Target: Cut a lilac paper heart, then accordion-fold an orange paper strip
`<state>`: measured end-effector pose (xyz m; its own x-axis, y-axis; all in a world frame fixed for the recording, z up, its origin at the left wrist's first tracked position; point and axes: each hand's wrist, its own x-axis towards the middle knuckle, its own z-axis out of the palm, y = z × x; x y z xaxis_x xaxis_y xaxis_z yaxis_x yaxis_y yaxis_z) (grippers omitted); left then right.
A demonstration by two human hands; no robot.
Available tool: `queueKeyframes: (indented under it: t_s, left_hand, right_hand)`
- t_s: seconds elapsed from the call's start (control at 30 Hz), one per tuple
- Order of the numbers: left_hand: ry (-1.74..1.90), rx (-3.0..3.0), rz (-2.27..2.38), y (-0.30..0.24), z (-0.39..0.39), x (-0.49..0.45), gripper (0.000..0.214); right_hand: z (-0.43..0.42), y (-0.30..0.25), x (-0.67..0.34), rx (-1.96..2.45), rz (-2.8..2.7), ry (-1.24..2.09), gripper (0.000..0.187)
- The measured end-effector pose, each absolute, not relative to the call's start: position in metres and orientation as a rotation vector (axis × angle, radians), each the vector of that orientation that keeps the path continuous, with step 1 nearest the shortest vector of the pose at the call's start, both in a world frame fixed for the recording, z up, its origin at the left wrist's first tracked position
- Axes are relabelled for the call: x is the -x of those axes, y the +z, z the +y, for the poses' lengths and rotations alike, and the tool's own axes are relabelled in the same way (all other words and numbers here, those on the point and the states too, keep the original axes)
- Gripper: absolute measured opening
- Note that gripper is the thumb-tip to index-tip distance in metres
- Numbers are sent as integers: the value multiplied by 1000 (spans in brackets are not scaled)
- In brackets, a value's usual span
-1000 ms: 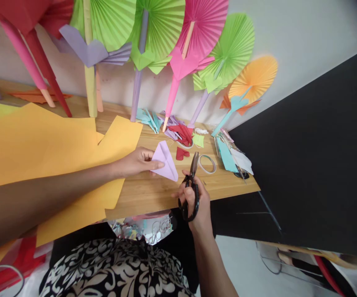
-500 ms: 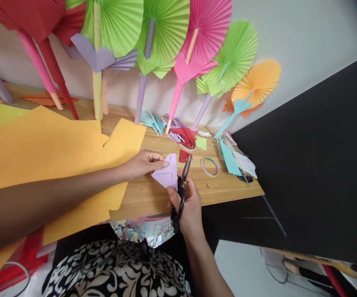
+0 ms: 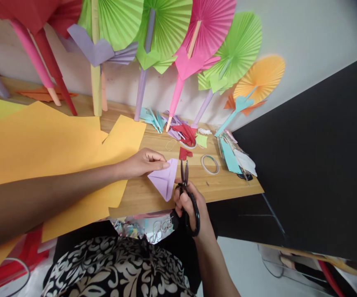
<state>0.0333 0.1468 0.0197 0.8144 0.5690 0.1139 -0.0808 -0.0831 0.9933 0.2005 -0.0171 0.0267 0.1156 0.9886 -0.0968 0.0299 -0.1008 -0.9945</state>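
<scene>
My left hand [image 3: 143, 161] pinches the upper corner of a folded lilac paper piece [image 3: 164, 180] above the wooden table [image 3: 221, 183]. My right hand [image 3: 192, 208] grips black scissors [image 3: 187, 194] through their loops. The blades point away from me and stand slightly apart just right of the lilac paper's edge. A small red paper scrap [image 3: 184, 153] lies on the table just beyond the blade tips.
Large orange paper sheets [image 3: 51, 148] cover the table's left. A tape ring [image 3: 209, 163], a pile of coloured scraps [image 3: 181, 132] and a bag of paper pieces [image 3: 234, 156] lie to the right. Pleated paper fans on sticks [image 3: 166, 29] lean against the wall. The table's edge runs close to my body.
The lilac paper has turned so its point hangs toward me. My right hand drew the scissors back and turned them more upright, blades now slightly apart beside the paper.
</scene>
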Motion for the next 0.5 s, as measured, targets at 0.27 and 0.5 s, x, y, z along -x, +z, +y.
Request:
queueKeyframes:
  t_s: [0.27, 0.5]
  left_hand:
    - [480, -1563, 348, 17, 147, -33, 40]
    - [469, -1593, 331, 17, 148, -33, 41]
  right_hand:
    - [-16, 30, -194, 1396, -1157, 1189, 41]
    - [-13, 32, -192, 1392, -1189, 1163, 41]
